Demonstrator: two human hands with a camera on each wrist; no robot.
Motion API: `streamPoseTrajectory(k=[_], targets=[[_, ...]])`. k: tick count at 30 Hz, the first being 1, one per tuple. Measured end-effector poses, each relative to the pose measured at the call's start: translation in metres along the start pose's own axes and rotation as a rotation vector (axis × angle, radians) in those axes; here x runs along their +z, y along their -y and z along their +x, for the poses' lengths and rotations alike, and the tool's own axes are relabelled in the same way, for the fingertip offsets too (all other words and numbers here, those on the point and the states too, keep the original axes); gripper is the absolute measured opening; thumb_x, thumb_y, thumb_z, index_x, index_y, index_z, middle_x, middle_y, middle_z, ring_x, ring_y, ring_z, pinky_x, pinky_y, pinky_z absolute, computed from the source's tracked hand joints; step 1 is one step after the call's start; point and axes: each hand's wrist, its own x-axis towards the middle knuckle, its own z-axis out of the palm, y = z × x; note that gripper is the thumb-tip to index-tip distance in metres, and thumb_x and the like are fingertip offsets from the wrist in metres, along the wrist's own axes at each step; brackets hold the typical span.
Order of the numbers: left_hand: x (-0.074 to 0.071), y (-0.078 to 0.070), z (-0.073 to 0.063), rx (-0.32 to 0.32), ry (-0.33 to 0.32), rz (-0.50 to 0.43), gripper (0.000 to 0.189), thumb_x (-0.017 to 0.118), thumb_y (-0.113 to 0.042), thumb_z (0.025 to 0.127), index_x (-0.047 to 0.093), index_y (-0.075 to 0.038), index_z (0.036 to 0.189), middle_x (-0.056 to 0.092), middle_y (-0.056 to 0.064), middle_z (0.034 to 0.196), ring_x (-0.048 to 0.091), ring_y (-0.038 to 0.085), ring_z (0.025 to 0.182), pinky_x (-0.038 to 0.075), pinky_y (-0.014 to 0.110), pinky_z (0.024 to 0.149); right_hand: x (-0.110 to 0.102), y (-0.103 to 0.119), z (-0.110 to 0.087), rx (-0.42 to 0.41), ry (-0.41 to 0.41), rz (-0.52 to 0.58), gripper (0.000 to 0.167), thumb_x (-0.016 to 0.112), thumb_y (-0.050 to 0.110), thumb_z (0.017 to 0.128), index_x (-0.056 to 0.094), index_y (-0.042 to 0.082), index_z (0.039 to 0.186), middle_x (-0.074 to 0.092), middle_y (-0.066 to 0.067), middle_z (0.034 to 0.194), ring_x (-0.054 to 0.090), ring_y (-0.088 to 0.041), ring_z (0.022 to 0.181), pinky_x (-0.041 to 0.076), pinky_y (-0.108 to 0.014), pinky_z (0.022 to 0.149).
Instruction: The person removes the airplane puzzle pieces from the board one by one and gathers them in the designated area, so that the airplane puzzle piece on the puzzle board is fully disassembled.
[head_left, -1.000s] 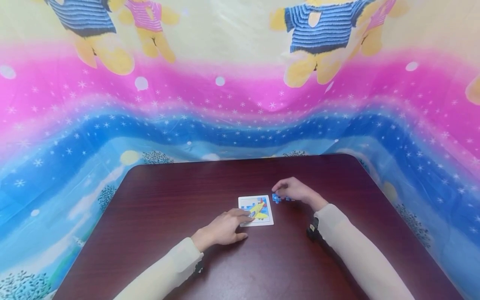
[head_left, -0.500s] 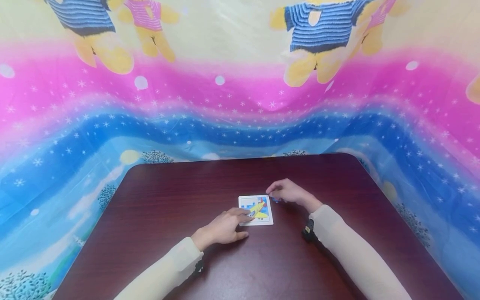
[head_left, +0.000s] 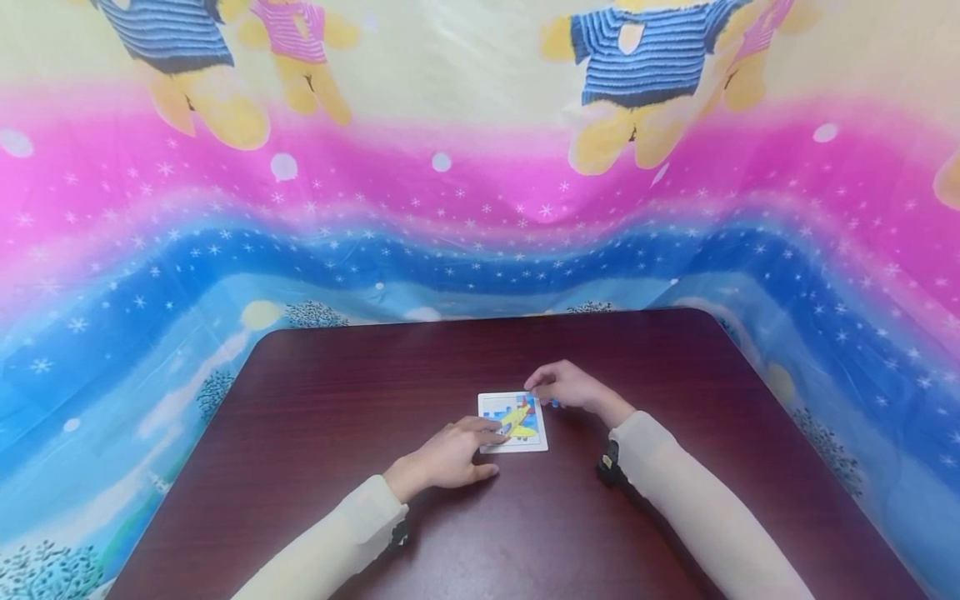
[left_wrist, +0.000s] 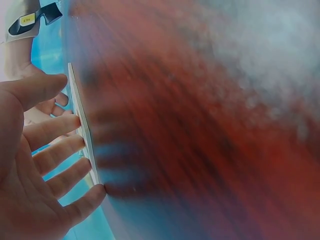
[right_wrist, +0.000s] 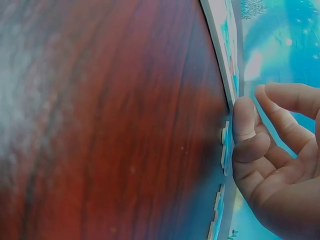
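Note:
A square white-framed jigsaw board (head_left: 491,400) with a yellow aeroplane picture lies on the table. Pale, unfilled area shows at its upper left. My left hand (head_left: 450,452) rests on its lower left with spread fingers; in the left wrist view its fingertips (left_wrist: 92,195) touch the board's edge. At the upper right corner is my right hand (head_left: 568,386), thumb and forefinger close together. No piece shows between them, though their far side is hidden. Beside the board, under the right hand, lie blue jigsaw pieces; the right wrist view has one piece (right_wrist: 226,150) near the fingers and another piece (right_wrist: 216,215) farther off.
The dark red-brown table (head_left: 360,375) has rounded far corners. A printed curtain (head_left: 480,200) with bears and snowflakes surrounds its back and sides. Each wrist wears a black camera strap, such as the right strap (head_left: 609,464).
My right hand has moved left from above the loose blue pieces to the board's upper right corner. The left hand stays in place on the board.

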Motion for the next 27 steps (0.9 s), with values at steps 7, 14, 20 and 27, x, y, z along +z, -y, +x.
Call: streamPoseTrajectory(k=[7,14,20,27], targets=[[-0.002,-0.0026,-0.001,0.001,0.001,-0.008,0.049,0.069,-0.038,0.092,0.062,-0.021,0.138,0.054,0.002,0.148,0.049,0.023,0.138,0.046,0.05,0.108,0.0019,0.0014,0.0001,-0.007,-0.003,-0.014,0.018,0.065,0.014,0.092,0.074,0.016,0.107,0.07,-0.006,0.091,0.059,-0.023,0.069,0.049,-0.032,0.057],[-0.001,-0.0017,-0.0008,0.0,0.007,-0.007,0.05,0.069,-0.038,0.092,0.062,-0.021,0.138,0.054,0.002,0.149,0.048,0.023,0.139,0.046,0.051,0.108,0.003,0.0026,0.0007,-0.001,0.003,-0.001,0.017,0.066,0.013,0.092,0.074,0.015,0.107,0.07,-0.005,0.095,0.06,-0.022,0.074,0.05,-0.031,0.059],[-0.0012,-0.0018,-0.0004,-0.002,0.01,-0.005,0.05,0.069,-0.038,0.092,0.061,-0.021,0.139,0.054,0.002,0.149,0.048,0.023,0.139,0.045,0.051,0.109,0.0035,0.0034,0.0018,0.004,-0.002,0.007,0.017,0.067,0.013,0.091,0.074,0.016,0.106,0.071,-0.004,0.1,0.061,-0.022,0.079,0.051,-0.032,0.063],[-0.0032,-0.0028,-0.0005,0.0,0.007,-0.008,0.05,0.069,-0.038,0.092,0.062,-0.021,0.138,0.054,0.003,0.149,0.048,0.023,0.139,0.045,0.05,0.109,0.0032,0.0062,0.001,-0.007,-0.024,0.001,0.02,0.067,0.008,0.087,0.074,0.013,0.105,0.071,-0.006,0.104,0.059,-0.023,0.076,0.051,-0.033,0.062]])
